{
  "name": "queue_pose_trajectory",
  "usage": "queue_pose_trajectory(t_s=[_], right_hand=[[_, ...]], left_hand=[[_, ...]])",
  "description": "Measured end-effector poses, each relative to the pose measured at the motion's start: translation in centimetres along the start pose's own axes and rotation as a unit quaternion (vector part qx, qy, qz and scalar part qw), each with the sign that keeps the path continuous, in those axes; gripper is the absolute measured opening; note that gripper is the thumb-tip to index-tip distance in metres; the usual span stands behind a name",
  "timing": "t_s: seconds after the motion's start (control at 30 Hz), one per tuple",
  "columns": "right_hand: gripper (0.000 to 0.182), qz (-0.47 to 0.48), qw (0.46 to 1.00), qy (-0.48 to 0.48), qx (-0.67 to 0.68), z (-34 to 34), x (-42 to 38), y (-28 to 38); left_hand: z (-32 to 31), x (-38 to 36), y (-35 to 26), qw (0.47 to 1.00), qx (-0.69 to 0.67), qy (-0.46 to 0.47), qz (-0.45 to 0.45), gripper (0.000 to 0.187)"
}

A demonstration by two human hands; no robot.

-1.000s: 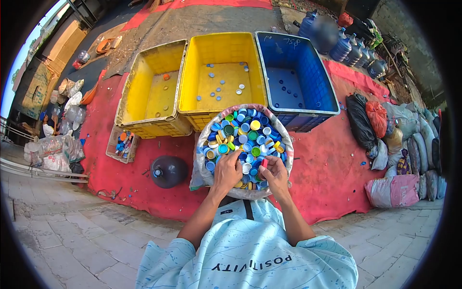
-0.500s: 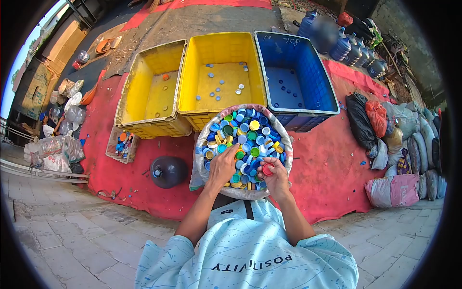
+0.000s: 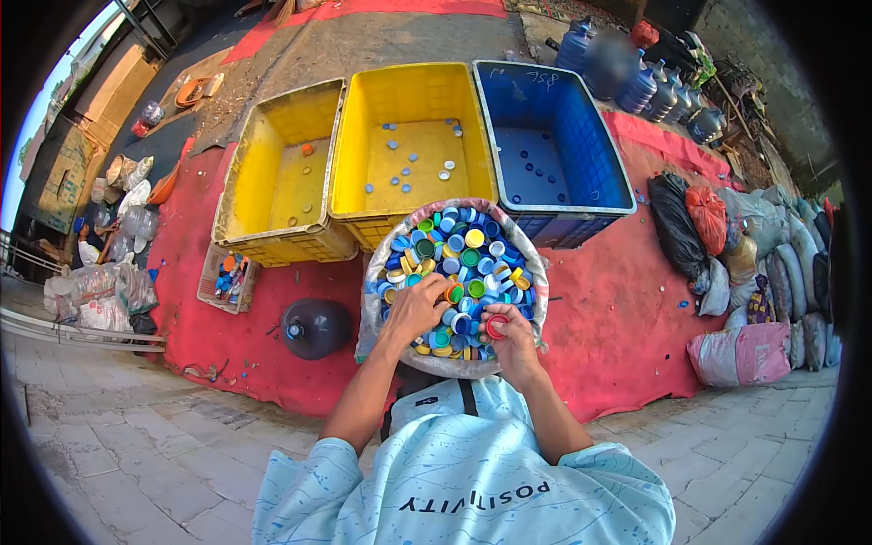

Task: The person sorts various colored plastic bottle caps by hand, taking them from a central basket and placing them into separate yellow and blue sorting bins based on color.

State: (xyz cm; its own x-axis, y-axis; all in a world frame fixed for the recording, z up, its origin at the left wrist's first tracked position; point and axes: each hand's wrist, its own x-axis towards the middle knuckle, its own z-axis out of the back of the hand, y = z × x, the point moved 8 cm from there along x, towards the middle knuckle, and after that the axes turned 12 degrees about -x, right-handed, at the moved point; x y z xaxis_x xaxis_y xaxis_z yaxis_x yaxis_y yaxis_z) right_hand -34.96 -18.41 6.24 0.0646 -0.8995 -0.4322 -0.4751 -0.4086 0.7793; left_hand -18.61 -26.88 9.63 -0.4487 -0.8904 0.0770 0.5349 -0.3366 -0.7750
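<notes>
A round sack (image 3: 375, 272) with a rolled rim stands in front of me, full of bottle caps (image 3: 473, 238) in blue, white, green and yellow. My left hand (image 3: 417, 312) is on the pile, its fingers bent and closed on an orange bottle cap (image 3: 454, 292). Near the sack's right side, my right hand (image 3: 514, 345) pinches a red bottle cap (image 3: 496, 326) between thumb and fingers, its hollow side facing up. A green cap (image 3: 476, 288) lies between the two hands.
Beyond the sack stand a worn yellow crate (image 3: 230, 207), a second yellow crate (image 3: 363, 204) and a blue crate (image 3: 563, 210), each with scattered caps. A small crate (image 3: 211, 289) and dark water jug (image 3: 316, 326) are left. Filled sacks (image 3: 740, 355) line the right. Another person (image 3: 91, 245) is far left.
My left fingers have bent in from a pointing pose and closed on the orange cap, which has shifted slightly right. My right hand keeps the red cap. The view has shifted slightly.
</notes>
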Motion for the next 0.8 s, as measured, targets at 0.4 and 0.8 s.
queue_pose_trajectory(t_s=[0.4, 0.8], right_hand=[[0.031, -0.017, 1.000, 0.004, -0.020, -0.7, 0.7, -0.4], [0.030, -0.016, 0.997, -0.036, -0.064, 0.0, 1.2, -0.5]], left_hand=[[-1.1, -0.4, -0.3, 0.997, -0.062, -0.017, -0.039, 0.042], [-1.6, 0.0, -0.9, 0.993, -0.107, -0.001, -0.052, 0.045]])
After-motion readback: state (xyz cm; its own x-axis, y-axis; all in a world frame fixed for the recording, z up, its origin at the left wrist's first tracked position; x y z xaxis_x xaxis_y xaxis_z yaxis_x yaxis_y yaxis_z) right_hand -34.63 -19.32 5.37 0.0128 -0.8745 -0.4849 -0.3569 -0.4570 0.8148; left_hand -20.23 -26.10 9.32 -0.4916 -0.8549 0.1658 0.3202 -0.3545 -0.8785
